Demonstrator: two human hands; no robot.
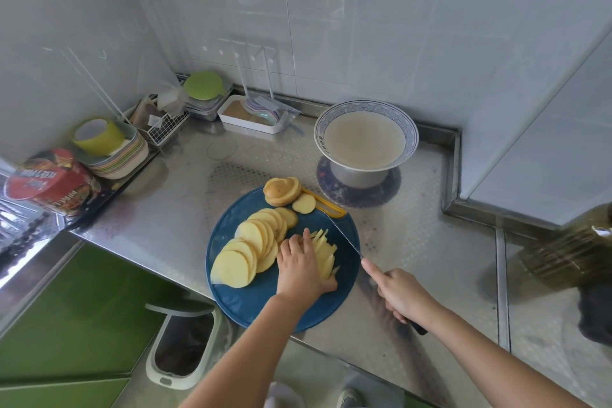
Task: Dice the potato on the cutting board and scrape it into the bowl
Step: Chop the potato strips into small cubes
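At the worktop's [414, 242] front edge, the blue cutting board [251, 301] slightly overhangs. It carries overlapping potato slices [251, 242] on the side toward the worktop's left edge, cut potato strips [326, 255] beside them, and an unpeeled end piece [281, 190] at its far rim. The left hand [301, 267] presses the strips, its grip relaxed and holding nothing. The right hand [402, 295] has its grip closed round the knife [344, 235] handle, with the blade slanting beside the strips. The bowl [366, 139] stands near the rear edge, apart from the board.
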